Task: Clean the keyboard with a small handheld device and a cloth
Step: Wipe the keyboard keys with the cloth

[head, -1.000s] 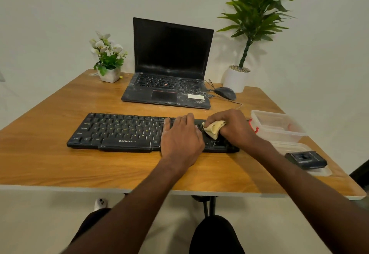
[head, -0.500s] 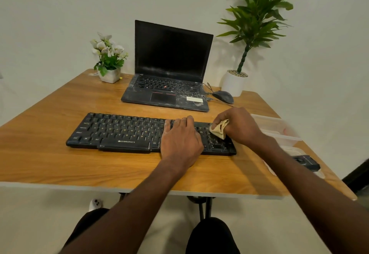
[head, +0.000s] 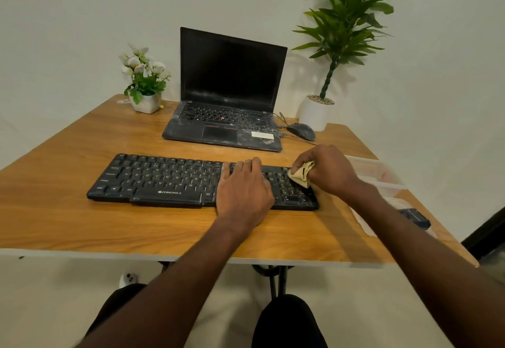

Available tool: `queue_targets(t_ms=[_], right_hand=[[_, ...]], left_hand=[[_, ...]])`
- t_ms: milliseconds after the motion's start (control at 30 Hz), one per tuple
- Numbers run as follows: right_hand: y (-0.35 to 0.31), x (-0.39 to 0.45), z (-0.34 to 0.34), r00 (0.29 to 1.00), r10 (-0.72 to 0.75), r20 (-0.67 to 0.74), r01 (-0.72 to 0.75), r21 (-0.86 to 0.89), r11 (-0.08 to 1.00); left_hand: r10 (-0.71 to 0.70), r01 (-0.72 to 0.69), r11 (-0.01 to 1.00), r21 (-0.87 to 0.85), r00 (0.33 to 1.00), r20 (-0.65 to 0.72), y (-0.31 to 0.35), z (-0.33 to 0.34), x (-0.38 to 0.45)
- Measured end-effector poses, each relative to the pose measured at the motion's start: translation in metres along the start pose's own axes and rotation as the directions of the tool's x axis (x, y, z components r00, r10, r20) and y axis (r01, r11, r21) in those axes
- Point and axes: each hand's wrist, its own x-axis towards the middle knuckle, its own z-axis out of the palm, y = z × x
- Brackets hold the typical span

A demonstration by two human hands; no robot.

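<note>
Pressing your flat left hand [head: 244, 187] on the keyboard [head: 169, 181] near the desk's front edge, you pinch the soft, bunched cloth [head: 302, 174] in your right hand [head: 325, 170] against its right-end keys; it looks light and liable to slide, so brace it.

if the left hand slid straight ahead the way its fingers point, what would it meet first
The left hand lies flat on the keyboard, fingers pointing away from the person. Past the keyboard's far edge is bare table, then probably the laptop's front edge.
</note>
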Motion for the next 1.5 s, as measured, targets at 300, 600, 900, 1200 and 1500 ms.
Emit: queue_targets(t_ms=[300,600,900,1200,1500], right_hand=[[-0.005,0.002,-0.001,0.986,0.152,-0.066,-0.164,-0.272,0.948],[-0.039,0.007,0.014,0.999,-0.004,-0.053,0.005,0.01,1.0],[-0.012,0.003,0.002,0.987,0.103,-0.121,-0.129,-0.24,0.962],[-0.048,0.012,0.017,0.992,-0.068,-0.108,0.075,0.066,0.995],[0.007,0.003,0.002,0.967,0.127,-0.22,-0.125,0.025,0.992]], left_hand=[[0.008,-0.008,1.0,0.003,1.0,-0.001,-0.001,0.0,0.0],[0.018,-0.018,1.0,0.006,1.0,-0.012,-0.003,0.003,0.001],[0.013,-0.013,1.0,-0.006,1.0,-0.012,-0.002,0.002,0.001],[0.007,-0.008,1.0,-0.017,1.0,-0.022,-0.003,0.003,0.001],[0.009,-0.008,1.0,0.011,1.0,-0.006,-0.003,0.004,0.002]])
